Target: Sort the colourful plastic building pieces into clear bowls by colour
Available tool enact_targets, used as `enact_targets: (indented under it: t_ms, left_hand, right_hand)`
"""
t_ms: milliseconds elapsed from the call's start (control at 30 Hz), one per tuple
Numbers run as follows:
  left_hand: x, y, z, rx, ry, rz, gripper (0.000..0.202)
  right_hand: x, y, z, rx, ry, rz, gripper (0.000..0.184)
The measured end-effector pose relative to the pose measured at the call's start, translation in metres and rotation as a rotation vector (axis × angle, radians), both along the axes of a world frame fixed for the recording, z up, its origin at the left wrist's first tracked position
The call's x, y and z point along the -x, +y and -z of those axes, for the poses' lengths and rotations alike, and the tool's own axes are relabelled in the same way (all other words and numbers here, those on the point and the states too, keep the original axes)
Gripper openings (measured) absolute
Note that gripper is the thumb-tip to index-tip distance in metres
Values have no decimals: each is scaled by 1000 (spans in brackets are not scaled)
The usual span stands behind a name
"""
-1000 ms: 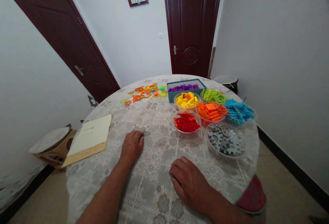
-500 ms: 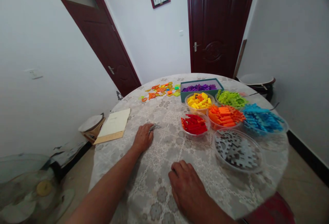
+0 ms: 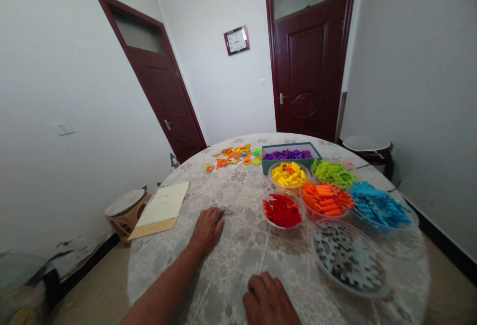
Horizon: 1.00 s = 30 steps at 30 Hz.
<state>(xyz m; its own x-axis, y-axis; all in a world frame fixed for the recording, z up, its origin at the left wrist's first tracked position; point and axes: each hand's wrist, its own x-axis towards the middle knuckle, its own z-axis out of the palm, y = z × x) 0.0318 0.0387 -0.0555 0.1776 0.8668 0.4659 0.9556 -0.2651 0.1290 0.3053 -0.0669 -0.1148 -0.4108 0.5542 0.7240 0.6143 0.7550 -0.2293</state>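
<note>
My left hand [image 3: 206, 230] rests on the patterned tablecloth [image 3: 231, 250], with its fingers together and curled down. At its fingertips is a small grey patch [image 3: 226, 211]; I cannot tell whether it is a loose piece or the cloth's print. My right hand [image 3: 270, 301] lies nearer the table's front, loosely closed, with nothing seen in it; the lower picture edge cuts it off. The closest containers to it are a clear bowl of grey gear-like pieces [image 3: 348, 255] and a bowl of red plastic pieces [image 3: 282, 210].
Farther back stand bowls of orange [image 3: 328, 200], blue [image 3: 380, 206], yellow [image 3: 288, 175] and green pieces [image 3: 333, 173], plus a box of purple pieces [image 3: 288, 155]. Mixed pieces [image 3: 234, 156] lie at the far edge. A paper sheet [image 3: 164, 205] is at left. Stools [image 3: 367, 143] flank the table.
The camera has tilted up, so the table and both hands sit lower in the picture. On the table, the hands and the pieces show no clear movement.
</note>
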Motion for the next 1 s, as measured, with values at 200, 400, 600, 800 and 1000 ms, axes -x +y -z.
enact_targets:
  t_ms: [200,400,600,800,1000]
  left_hand:
    - [9,5,9,-23,-26,9,31]
    - [12,7,14,-59,-30,13,31]
    - [10,7,14,-63,-40,0,31]
    - [6,5,16,-34,-55,-24,31]
    - [0,0,11,22,-75,-71,34]
  right_hand:
    - [-3,8,1,20,-18,-57,19]
    - [-9,12,-2,131,-65,-83,21]
    - [-13,10,-12,228,-50,-126,16]
    - [-19,6,-39,321,21,-146,18]
    - [-23,7,-56,434,80,-161,19]
